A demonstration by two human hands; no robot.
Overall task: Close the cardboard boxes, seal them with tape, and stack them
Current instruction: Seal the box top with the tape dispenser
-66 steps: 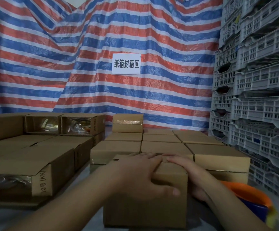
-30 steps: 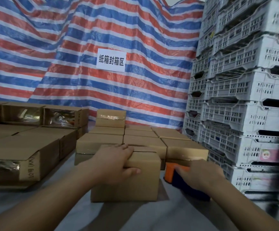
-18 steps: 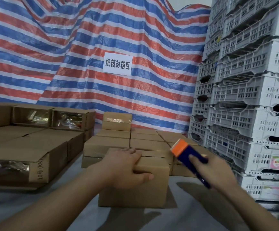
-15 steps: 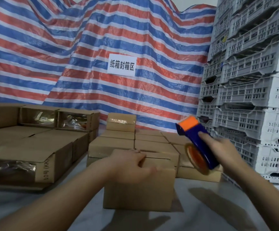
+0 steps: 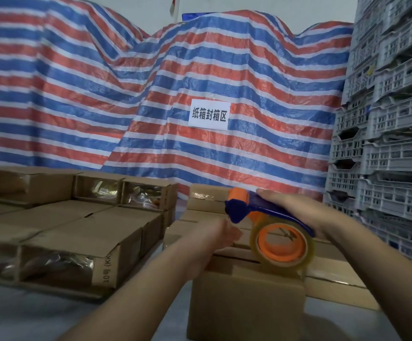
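The right hand (image 5: 296, 212) grips the handle of the blue and orange plastic tape dispenser (image 5: 256, 212), which now hangs over the small closed brown cardboard box (image 5: 244, 301) on the grey table (image 5: 27, 321); half a second ago it was held up to the right of the box. Its clear tape roll on an orange core (image 5: 282, 244) sits just above the box's top seam; whether the roll touches the cardboard cannot be told. The left hand (image 5: 214, 239) has lifted off the box's near corner and reaches toward the dispenser's blue front end, fingers blurred, so its grip cannot be told. Behind lie rows of sealed brown boxes (image 5: 335, 276), partly hidden by the arms. Larger cartons with shiny taped ends (image 5: 77, 244) lie to the left, stacked grey plastic crates (image 5: 394, 143) stand cut off at right, and a white paper sign (image 5: 208, 114) hangs on the red, white and blue striped tarpaulin (image 5: 77, 94).
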